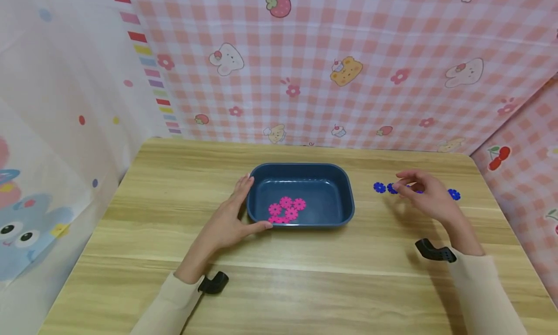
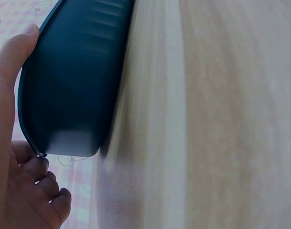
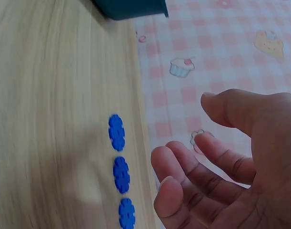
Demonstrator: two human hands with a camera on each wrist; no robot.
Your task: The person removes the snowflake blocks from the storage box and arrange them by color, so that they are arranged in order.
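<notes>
My left hand (image 1: 226,223) holds the left end of a dark blue rectangular container (image 1: 328,225), thumb at its front rim and fingers along its left side. In the left wrist view the thumb lies against the rim of the container (image 2: 69,90), with the fingers curled near its lower corner. Several pink snowflake-shaped plastic discs (image 1: 285,202) lie in the container's front left part. Over a row of blue snowflake discs (image 1: 379,187), my right hand (image 1: 425,194) hovers with loosely bent fingers. Nothing shows between its thumb and fingers in the right wrist view, where blue discs (image 3: 117,132) lie on the table.
The wooden table (image 1: 279,286) ends at a pink checked cloth (image 1: 305,59) hanging behind it. One blue disc (image 1: 454,194) lies right of my right hand. A black wrist mount (image 1: 213,282) sticks out at my left sleeve, another mount (image 1: 435,251) at the right.
</notes>
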